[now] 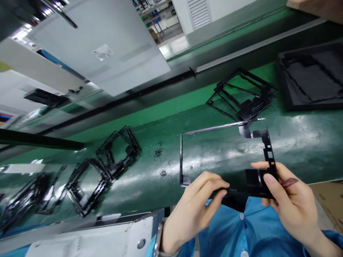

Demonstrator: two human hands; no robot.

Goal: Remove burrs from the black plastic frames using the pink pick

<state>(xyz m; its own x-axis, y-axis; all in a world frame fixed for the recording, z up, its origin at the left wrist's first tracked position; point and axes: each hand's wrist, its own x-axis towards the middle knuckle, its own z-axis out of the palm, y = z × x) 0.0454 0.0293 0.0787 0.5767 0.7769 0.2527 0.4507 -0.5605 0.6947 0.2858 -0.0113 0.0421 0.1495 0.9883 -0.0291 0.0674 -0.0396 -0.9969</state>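
A thin black rectangular plastic frame (219, 127) is held up over the green work surface, close to my body. My right hand (289, 192) grips its right side, thumb on top of the wide black corner plate and fingers beneath. My left hand (199, 203) pinches the near edge of the frame, left of that plate, with thumb and fingertips together. Whether a small piece also sits in that pinch is hidden. The frame's middle is an opening through which the green surface shows.
Several similar black frames lie stacked beyond (241, 94) and in piles at the left (87, 185). A dark foam-lined tray (286, 96) stands at the far right. Small black scraps (158, 150) lie on the green surface (150, 192). A grey-white panel (107, 46) rises behind.
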